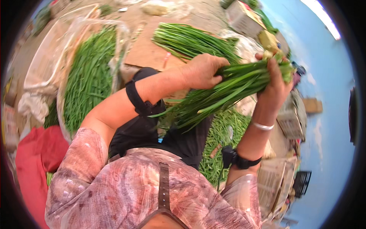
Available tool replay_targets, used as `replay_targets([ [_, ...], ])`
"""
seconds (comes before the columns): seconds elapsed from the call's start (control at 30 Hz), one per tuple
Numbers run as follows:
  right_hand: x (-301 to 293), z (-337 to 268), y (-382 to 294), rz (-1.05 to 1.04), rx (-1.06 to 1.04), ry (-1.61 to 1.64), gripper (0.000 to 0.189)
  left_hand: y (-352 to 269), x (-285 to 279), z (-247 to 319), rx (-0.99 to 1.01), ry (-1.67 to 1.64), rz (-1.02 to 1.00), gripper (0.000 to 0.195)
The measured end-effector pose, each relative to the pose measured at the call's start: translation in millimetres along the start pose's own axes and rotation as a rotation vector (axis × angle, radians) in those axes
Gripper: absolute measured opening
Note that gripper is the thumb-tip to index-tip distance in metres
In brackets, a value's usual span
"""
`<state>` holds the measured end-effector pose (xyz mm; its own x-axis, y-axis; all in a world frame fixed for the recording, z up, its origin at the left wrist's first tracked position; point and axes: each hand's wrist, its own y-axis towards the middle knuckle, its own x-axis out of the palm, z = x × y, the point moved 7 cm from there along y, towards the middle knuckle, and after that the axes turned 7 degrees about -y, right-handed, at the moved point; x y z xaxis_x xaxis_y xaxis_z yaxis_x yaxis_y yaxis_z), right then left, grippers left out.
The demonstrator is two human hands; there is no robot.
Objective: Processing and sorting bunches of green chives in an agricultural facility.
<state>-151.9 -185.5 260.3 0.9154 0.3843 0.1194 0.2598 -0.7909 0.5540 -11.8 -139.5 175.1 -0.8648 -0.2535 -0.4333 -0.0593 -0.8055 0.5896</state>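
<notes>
My right hand (274, 83) grips a bunch of garlic chives (243, 83) close to its pale stalk ends, which point up and to the right. Across the middle of the same bunch, my left hand (204, 71) has its thumb and fingers closed around some of the green leaves. The leaf tips hang down to the left over my black trousers (128, 140). Beyond my hands, another pile of chives (188, 40) lies on a brown board (143, 57), its pale ends to the left. My left hand hides part of the held leaves.
At the left, a plastic-lined crate (60, 106) holds many chives, beside another pale crate (43, 65). Loose green leaves (223, 128) litter the floor by my right leg. Boxes (290, 123) line the blue wall (326, 68) on the right. Red cloth (40, 154) lies at the lower left.
</notes>
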Motion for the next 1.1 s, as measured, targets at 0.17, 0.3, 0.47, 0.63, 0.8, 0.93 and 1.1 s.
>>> replay_targets([
  [0.17, -52.5, -107.2, 43.7, 0.056, -0.241, -0.219, 0.033, 24.8, 63.6, -26.0, -0.132, -0.219, -0.139, 0.015],
  [0.3, -121.6, -149.0, 61.3, -0.024, -0.286, 0.02, 0.026, 8.7, 103.8, -42.7, -0.093, -0.249, -0.297, 0.018],
  [0.47, -172.8, -97.0, 50.4, 0.267, -0.167, -0.513, 0.018, -12.3, 120.8, -49.7, -0.164, -0.17, -0.534, 0.045],
  [0.63, -178.2, -100.8, 41.7, 0.274, -0.228, -0.663, 0.012, 43.5, 66.5, -10.6, -0.258, -0.062, -0.343, 0.08],
  [0.8, -155.2, -62.6, 51.4, 0.219, -0.083, -0.523, 0.012, 74.7, 91.6, 65.9, 0.032, -0.265, -0.164, 0.11],
  [0.93, -149.2, -30.4, 63.1, 0.241, 0.088, -0.317, 0.014, 75.7, 141.3, 43.9, 0.037, -0.469, -0.218, 0.123],
  [1.1, -142.1, 4.1, 64.2, 0.376, 0.277, -0.073, 0.018, 34.1, 184.1, 21.4, -0.132, -1.363, -0.654, 0.098],
])
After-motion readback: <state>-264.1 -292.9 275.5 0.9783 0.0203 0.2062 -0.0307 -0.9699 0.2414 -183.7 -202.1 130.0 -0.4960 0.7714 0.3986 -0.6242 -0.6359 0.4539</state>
